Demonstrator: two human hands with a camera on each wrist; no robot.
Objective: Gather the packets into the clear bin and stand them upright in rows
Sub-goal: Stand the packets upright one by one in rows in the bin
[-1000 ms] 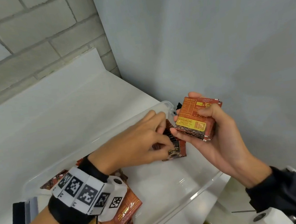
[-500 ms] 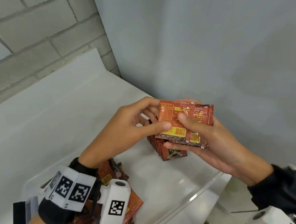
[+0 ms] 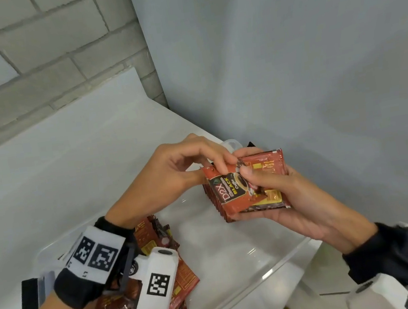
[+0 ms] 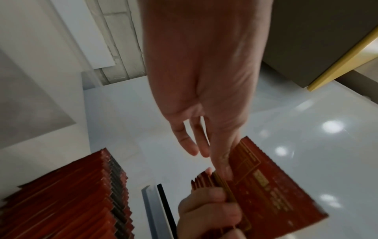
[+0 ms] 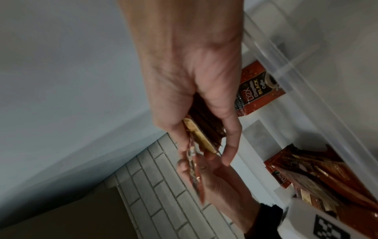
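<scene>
Right hand: a small stack of packets (image 3: 261,188) is clamped by the right hand (image 3: 283,195), fingers underneath and thumb pressed across the printed face — likely so the stack stays squared before it goes down.
Left hand: the top corner of the front packet is pinched between thumb and forefinger of the left hand (image 3: 182,173); the other fingers hang loosely curled. The corner seems to be tugged so that this packet is lined up with the rest.
Where the stack is: held in the air above the far right end of the clear bin (image 3: 255,273), touching nothing but the two hands.
Standing row: just behind the held stack, a row of packets (image 3: 210,195) is seen upright on edge inside the bin — the held ones are probably meant to be added here.
Loose pile: a heap of packets (image 3: 164,287) is left lying flat and jumbled at the near left end of the bin, partly hidden by the left wrist; much sorting is judged still to be done.
Writing: "D2X", "BLACK" and "Coffee" can be read on the front packet, beside a picture of a cup; the same words are seen on a packet (image 5: 259,90) from the right wrist view. The yellow panels carry small print — too fine to be read.
</scene>
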